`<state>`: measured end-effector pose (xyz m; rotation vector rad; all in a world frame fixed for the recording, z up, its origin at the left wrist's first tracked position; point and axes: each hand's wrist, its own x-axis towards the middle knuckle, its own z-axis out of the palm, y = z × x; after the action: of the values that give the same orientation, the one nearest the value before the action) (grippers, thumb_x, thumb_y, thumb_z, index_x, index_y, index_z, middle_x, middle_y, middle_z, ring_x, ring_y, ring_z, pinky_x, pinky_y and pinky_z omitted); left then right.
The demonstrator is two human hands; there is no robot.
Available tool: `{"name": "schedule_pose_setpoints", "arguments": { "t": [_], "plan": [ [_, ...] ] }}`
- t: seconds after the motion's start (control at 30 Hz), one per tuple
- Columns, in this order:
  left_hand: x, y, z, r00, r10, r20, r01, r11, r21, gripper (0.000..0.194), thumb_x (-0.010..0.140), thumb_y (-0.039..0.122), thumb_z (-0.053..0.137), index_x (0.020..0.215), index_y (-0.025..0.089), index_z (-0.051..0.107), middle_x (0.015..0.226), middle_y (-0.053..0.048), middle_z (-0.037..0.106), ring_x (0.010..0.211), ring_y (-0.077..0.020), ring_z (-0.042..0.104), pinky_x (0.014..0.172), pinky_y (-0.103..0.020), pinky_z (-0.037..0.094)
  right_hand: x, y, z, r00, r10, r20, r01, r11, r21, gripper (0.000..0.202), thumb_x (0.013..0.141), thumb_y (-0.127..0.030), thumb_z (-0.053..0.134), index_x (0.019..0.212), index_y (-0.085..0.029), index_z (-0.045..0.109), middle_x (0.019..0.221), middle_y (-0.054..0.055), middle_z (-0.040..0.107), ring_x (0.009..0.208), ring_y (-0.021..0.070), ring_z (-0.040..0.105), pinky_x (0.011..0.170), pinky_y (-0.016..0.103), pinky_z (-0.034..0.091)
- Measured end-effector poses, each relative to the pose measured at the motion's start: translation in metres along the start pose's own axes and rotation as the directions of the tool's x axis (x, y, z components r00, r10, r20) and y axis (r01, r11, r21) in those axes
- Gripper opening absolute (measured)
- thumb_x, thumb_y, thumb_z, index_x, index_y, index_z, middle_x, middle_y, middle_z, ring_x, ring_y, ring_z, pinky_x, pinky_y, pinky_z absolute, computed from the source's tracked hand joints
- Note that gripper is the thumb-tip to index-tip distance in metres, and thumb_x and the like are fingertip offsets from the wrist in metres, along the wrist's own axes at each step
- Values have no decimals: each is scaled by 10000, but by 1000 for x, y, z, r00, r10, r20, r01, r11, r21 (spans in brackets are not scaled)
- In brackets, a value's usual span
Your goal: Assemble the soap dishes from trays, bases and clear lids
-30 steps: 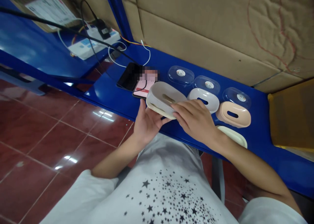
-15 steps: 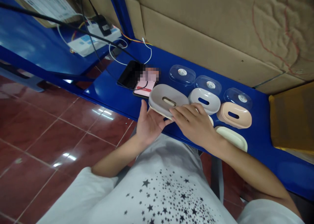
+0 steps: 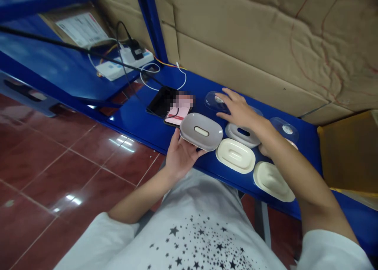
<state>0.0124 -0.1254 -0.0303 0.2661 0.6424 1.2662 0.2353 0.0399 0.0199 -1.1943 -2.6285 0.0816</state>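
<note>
My left hand (image 3: 180, 159) holds a grey oval soap dish (image 3: 211, 140), gripping it from its near side and beneath. A cream piece shows through the dish's slot. My right hand (image 3: 238, 108), fingers spread, is at a clear oval lid (image 3: 211, 100) with a round sticker; whether the fingertips touch it I cannot tell. Under my right wrist is a pale grey soap dish (image 3: 233, 133). Two cream trays (image 3: 235, 165) (image 3: 273, 183) lie along the near edge. My forearm hides most of a peach soap dish (image 3: 292, 143).
Another clear lid (image 3: 279, 127) lies behind my right forearm. A phone (image 3: 174, 118) with a lit screen and black case is beside the grey dish. A power strip (image 3: 115, 68) with cables lies farther left. Cardboard (image 3: 236, 45) backs the blue shelf (image 3: 136, 120); a brown box (image 3: 351, 151) stands right.
My right hand has left the grey soap dish and reached back to the leftmost clear lid. My left hand keeps the dish, now tilted more toward me.
</note>
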Motion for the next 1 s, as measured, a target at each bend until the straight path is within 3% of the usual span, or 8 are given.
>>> {"name": "schedule_pose_setpoints", "arguments": {
  "t": [0.1,0.2,0.27,0.37,0.5,0.6,0.8,1.0],
  "plan": [
    [0,2,-2,1000,-14,-20,13,998,-57,601,1037,733,494,1425,300,649,1563,-84,663,1463,-379,608,1079,-589,608,32,38,18,997,7,83,-9,1000,26,768,904,-400,865,1581,-200,561,1597,211,592,1456,407,591,1149,563,514],
    [0,5,-4,1000,-5,-6,4,997,-79,602,1034,739,495,1411,298,656,1525,-85,691,1468,-389,602,1079,-616,601,41,43,21,997,-18,78,14,998,58,731,900,-391,869,1537,-167,588,1496,209,670,1369,367,661,1138,542,542],
    [0,6,-6,1000,-14,22,15,997,-74,608,1028,749,499,1383,288,675,1466,-94,726,1469,-400,599,1082,-631,597,32,27,13,1000,-22,23,19,995,102,722,913,-404,858,1541,-200,568,1519,202,653,1400,369,635,1171,580,525],
    [-3,5,-9,997,-55,59,59,996,-67,584,1024,736,516,1329,274,702,1379,-101,766,1439,-407,624,1076,-637,604,-3,-16,-8,996,-42,-74,56,977,205,695,955,-462,800,1564,-260,532,1572,172,608,1465,350,580,1233,590,475],
    [-15,2,-7,989,-104,109,111,992,-66,573,1018,718,535,1287,247,720,1329,-115,783,1417,-410,643,1090,-614,605,-59,-83,-35,994,-86,-62,99,966,237,747,954,-540,785,1588,-265,501,1611,172,570,1492,376,551,1226,607,475],
    [-27,-2,-1,981,-140,137,155,983,-102,584,1002,723,558,1244,225,745,1271,-116,804,1408,-395,652,1119,-570,591,-87,-116,-45,995,-85,-44,92,980,179,743,969,-573,759,1586,-249,503,1613,191,560,1465,388,567,1197,588,505],
    [-39,-6,7,965,-186,183,217,962,-164,522,1010,661,590,1212,216,774,1210,-91,823,1423,-352,642,1179,-507,539,-100,-127,-39,993,-109,-33,113,984,135,759,994,-662,684,1597,-244,489,1601,187,564,1440,397,573,1163,601,529],
    [-37,-8,6,972,-176,154,200,967,-157,511,1034,645,568,1233,225,778,1220,-85,817,1404,-343,652,1172,-506,542,-105,-120,-19,995,-88,-47,96,967,234,783,1024,-594,668,1671,-260,380,1663,201,463,1524,406,494,1189,630,514]
  ]
}}
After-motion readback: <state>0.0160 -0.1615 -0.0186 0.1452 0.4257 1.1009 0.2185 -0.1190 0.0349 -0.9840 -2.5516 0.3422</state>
